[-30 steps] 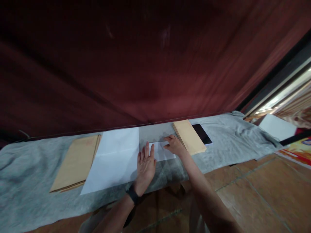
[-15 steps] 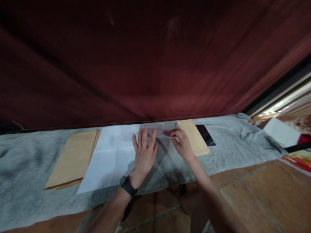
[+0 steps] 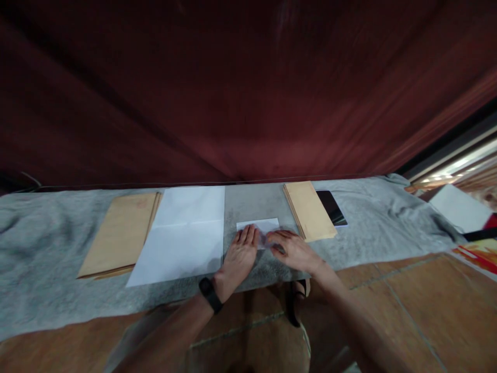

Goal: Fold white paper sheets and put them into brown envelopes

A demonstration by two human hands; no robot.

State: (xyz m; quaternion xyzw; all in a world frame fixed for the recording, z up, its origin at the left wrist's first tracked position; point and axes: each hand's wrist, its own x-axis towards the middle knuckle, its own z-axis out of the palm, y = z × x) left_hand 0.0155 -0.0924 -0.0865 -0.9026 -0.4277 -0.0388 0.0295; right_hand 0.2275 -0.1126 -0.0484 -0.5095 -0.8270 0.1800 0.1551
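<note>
A small folded white paper [image 3: 267, 224] lies on the grey cloth [image 3: 248, 202] in front of me. My left hand [image 3: 240, 251] rests flat on its left part, fingers stretched out and side by side. At its right part, the fingertips of my right hand [image 3: 291, 250] touch the paper, with the thumb apart from the fingers. A purplish blurred patch of the paper shows between the hands. Left of my left hand lies a large white sheet [image 3: 186, 228] with a crease across it. A black band is on my left wrist.
Stacked brown envelopes [image 3: 120, 233] lie at the left, beyond the large sheet. More brown envelopes [image 3: 310, 210] lie to the right, partly over a dark phone-like device [image 3: 331, 207]. A dark red cloth [image 3: 248, 103] rises behind. Tiled floor [image 3: 411, 300] shows below the front edge.
The paper is now smaller and folded, closer to me. My left hand has come down flat on it, its spread fingers now together. My right hand has moved nearer and loosened its pinch.
</note>
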